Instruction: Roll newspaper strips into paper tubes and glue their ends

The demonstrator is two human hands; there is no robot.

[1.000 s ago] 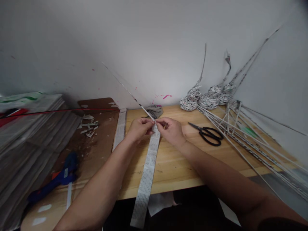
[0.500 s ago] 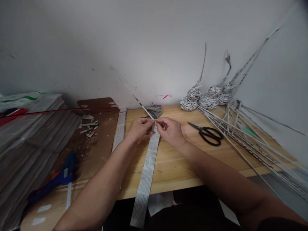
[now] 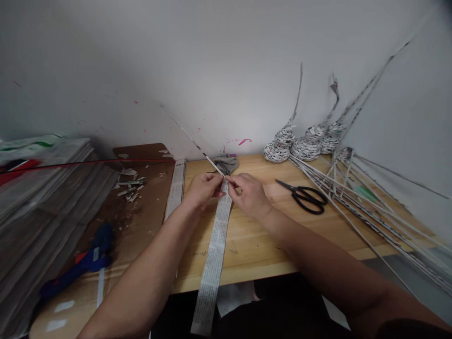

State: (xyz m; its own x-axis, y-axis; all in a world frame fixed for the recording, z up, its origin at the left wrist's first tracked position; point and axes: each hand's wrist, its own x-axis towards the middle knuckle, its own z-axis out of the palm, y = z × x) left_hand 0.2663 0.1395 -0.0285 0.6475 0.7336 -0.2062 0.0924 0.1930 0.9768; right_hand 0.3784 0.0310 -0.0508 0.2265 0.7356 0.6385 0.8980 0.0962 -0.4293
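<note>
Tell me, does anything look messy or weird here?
Yes: paper scraps lie scattered on the cardboard at left, looking untidy, and pink marks stain the pale wall, maybe splashed paint.

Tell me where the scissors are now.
In the head view, the black scissors lie on the wooden table, right of the right hand.

Your left hand [image 3: 203, 189] and right hand [image 3: 250, 195] pinching newspaper strip [image 3: 216, 249] where it meets thin rolled tube [image 3: 192, 140], tube slanting up toward your left. Strip's lower end hanging past edge of wooden table [image 3: 254, 254]. Black scissors [image 3: 306, 197] lying right of your right hand. Woven paper gourds [image 3: 278, 146] by wall, near loose tubes [image 3: 363, 214].
</note>
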